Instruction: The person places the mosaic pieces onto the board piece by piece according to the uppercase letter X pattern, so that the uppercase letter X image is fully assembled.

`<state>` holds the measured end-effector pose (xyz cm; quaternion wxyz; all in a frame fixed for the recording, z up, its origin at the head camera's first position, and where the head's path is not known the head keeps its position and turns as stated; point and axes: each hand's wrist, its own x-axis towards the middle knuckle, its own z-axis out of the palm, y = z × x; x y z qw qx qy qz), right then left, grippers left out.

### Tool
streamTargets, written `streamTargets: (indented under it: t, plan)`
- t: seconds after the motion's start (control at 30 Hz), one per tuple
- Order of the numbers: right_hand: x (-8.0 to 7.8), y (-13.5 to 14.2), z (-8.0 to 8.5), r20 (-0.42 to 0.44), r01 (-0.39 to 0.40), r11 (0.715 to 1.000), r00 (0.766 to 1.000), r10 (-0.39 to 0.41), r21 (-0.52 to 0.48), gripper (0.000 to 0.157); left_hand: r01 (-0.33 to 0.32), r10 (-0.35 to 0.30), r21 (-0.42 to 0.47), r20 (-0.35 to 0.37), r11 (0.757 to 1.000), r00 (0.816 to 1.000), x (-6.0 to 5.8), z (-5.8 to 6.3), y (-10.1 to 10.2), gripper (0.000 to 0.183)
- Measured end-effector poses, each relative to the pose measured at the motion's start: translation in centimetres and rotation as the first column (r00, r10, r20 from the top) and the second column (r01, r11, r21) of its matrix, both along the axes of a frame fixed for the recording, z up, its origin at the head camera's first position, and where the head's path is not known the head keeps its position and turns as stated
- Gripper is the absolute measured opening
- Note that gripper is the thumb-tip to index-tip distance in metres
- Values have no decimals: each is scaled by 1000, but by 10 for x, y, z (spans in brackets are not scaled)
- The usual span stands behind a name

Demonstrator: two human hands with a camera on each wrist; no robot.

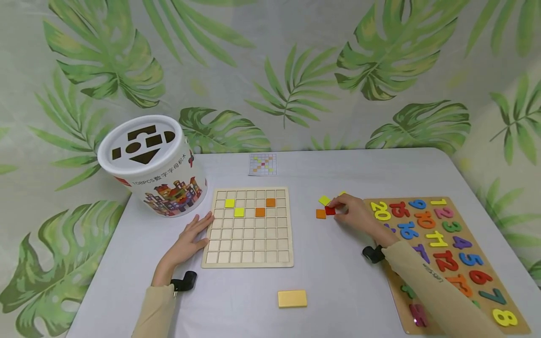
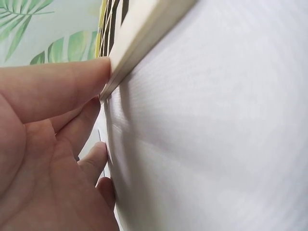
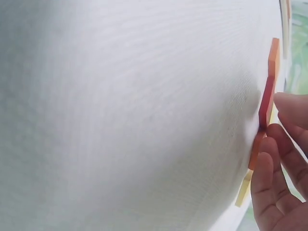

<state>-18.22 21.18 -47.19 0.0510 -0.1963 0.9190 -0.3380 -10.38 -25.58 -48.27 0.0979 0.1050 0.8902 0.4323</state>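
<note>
A wooden grid board (image 1: 248, 263) lies on the table, with two yellow tiles (image 1: 239, 212) and two orange tiles (image 1: 260, 212) in its squares. My left hand (image 1: 186, 244) touches the board's left edge with its fingers extended; in the left wrist view the thumb meets the wooden rim (image 2: 139, 36). To the right of the board, my right hand (image 1: 357, 216) pinches a red tile (image 1: 329, 211) between thumb and fingertips, low against the table. Beside it lie an orange tile (image 1: 321, 214) and a yellow tile (image 1: 324, 200). Another yellow tile (image 1: 343, 193) is partly hidden behind the hand.
A small pattern card (image 1: 263, 165) lies beyond the board. At the back left stands a white tub (image 1: 156, 173) with shaped holes in its lid. A number puzzle board (image 1: 448, 206) lies under the right forearm. Nearer me is a yellow block (image 1: 292, 298).
</note>
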Motion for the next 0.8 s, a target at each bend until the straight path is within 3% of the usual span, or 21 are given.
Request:
streamTargets:
  t: [0.17,0.5,0.67,0.8]
  plan:
    - [-3,-3,-3,-28,-33,999,999,33,7,27,2,-2,3,-2,1000,1000,0,0,0,61]
    - [-4,-9,2,7,-61,995,998,61,85,24,7,-7,14,-3,1000,1000,1,-1,-1,61]
    - [-3,-15,8,-23,-70,997,997,70,38,24,10,-10,14,-8,1000,1000,0,0,-1,61]
    - [-5,-36,15,-51,-88,996,995,86,-27,22,8,-8,11,-2,1000,1000,0,0,-1,61]
